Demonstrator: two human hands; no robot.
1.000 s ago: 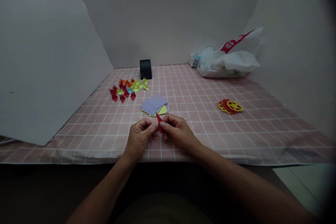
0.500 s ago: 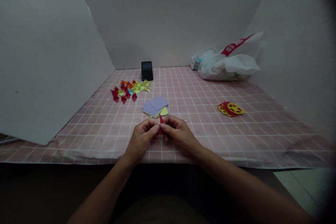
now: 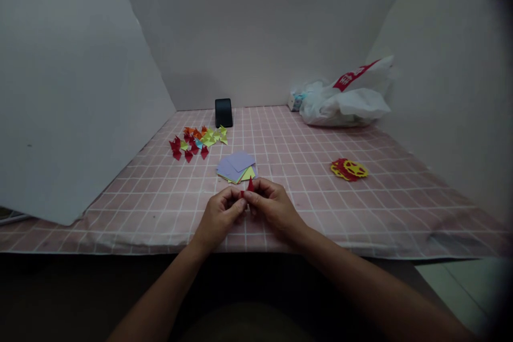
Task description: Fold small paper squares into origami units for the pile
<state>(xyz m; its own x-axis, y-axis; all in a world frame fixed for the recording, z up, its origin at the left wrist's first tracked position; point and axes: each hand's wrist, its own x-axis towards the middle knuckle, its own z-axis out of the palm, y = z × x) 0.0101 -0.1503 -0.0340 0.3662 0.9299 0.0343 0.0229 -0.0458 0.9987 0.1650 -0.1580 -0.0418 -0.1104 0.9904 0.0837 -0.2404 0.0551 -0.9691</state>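
Observation:
Between both hands, near the table's front edge, is a small piece of folded red paper [image 3: 250, 185] with one pointed tip sticking up. My left hand [image 3: 223, 212] pinches its left side between thumb and fingers. My right hand [image 3: 273, 204] pinches the right side, just below the tip. The lower part of the paper is hidden by my fingers. Right behind the hands lies a fanned stack of paper squares [image 3: 236, 164], purple on top with yellow and green edges showing. Farther back on the left sits a cluster of small folded paper pieces [image 3: 195, 147] in red, orange, yellow and blue.
A black phone-like object [image 3: 223, 113] stands at the back. At the back right lies a white plastic bag [image 3: 340, 104] beside a small box [image 3: 295, 101]. Red and yellow cut-out discs [image 3: 349, 170] rest on the right of the checked tablecloth [image 3: 296, 192]. White panels enclose three sides.
The red paper's pointed tip has shifted right and now stands by my right fingers, with a small red bit showing at the left thumb. The view has tilted slightly.

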